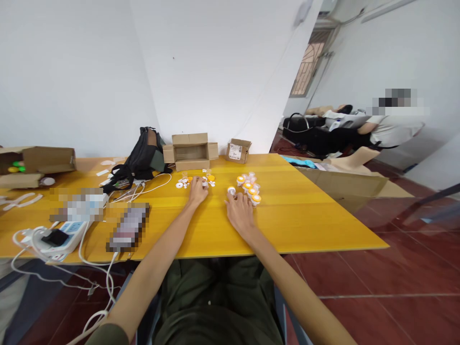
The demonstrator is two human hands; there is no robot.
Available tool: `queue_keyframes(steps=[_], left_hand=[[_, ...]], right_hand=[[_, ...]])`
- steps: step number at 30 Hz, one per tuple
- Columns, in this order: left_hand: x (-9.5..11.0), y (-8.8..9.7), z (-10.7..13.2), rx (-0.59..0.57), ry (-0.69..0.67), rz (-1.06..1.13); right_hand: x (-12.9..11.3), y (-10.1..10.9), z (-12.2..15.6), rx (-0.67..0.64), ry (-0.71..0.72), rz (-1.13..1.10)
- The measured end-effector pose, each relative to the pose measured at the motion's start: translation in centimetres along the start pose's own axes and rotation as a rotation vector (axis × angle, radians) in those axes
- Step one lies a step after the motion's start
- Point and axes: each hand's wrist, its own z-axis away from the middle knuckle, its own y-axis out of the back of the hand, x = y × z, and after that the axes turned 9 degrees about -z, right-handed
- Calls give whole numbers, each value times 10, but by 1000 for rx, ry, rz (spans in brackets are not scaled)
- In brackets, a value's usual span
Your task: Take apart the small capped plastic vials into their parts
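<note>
"Several green and yellow balls lie in the cardboard box at far left."

"And along the bench?"

"An open carton, then the left hand among small orange and white pieces; whether its grip pinches one, I can't tell."

"The right hand?"

"Fingers at a clear orange-topped cup; pinching it or not, I can't tell. Similar cups crowd just rightward. Beside the bench, a big carton holds blue cloth."

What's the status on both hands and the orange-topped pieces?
Left hand among small loose parts, grip unclear. Right hand at a single piece. Orange-topped pieces clustered beside it. Open carton behind loose parts.
</note>
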Motion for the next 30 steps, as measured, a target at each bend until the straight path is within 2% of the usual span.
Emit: queue_keyframes(steps=[6,9,16,23,30], left_hand=[[8,3,-7,-46,74,37],[12,1,-21,-79,170,73],[14,-2,-54,-123,199,68],[11,2,-42,-127,129,67],[5,6,-26,-112,78,102]], right_hand=[[1,-4,-1,18,18,21],[4,-9,-1,59,52,25],[5,-13,-1,63,64,10],[2,-12,-2,35,42,-12],[4,-16,-2,63,61,-40]])
